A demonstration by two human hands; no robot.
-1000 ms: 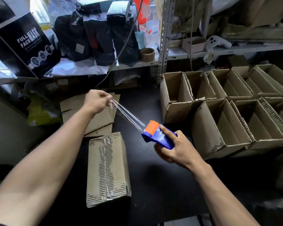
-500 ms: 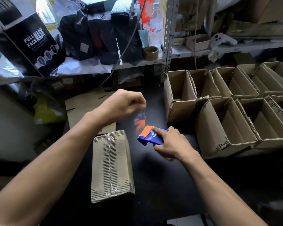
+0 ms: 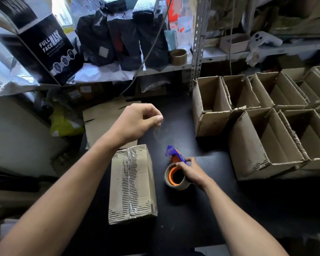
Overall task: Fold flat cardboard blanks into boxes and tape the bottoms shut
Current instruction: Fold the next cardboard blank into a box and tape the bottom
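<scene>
A folded cardboard box (image 3: 132, 183) lies bottom-up on the black table (image 3: 201, 209), with a clear tape strip along its seam. My right hand (image 3: 189, 169) grips the blue and orange tape dispenser (image 3: 175, 169), its roll resting on the table just right of the box. My left hand (image 3: 137, 121) hovers above the box's far end with curled fingers, thumb and fingertips pinching a faint clear strip of tape (image 3: 158, 130). Flat cardboard blanks (image 3: 102, 119) lie behind the box, partly hidden by my left wrist.
Several open folded boxes (image 3: 262, 130) stand packed together at the right of the table. A metal shelf (image 3: 198, 60) behind holds black bags, a tape roll (image 3: 178, 56) and a black mask box (image 3: 44, 47). A yellow bag (image 3: 63, 122) sits at the left.
My right hand lowered the dispenser from mid-air to the table beside the box. My left hand moved right and nearer, and the stretched tape between the hands is gone.
</scene>
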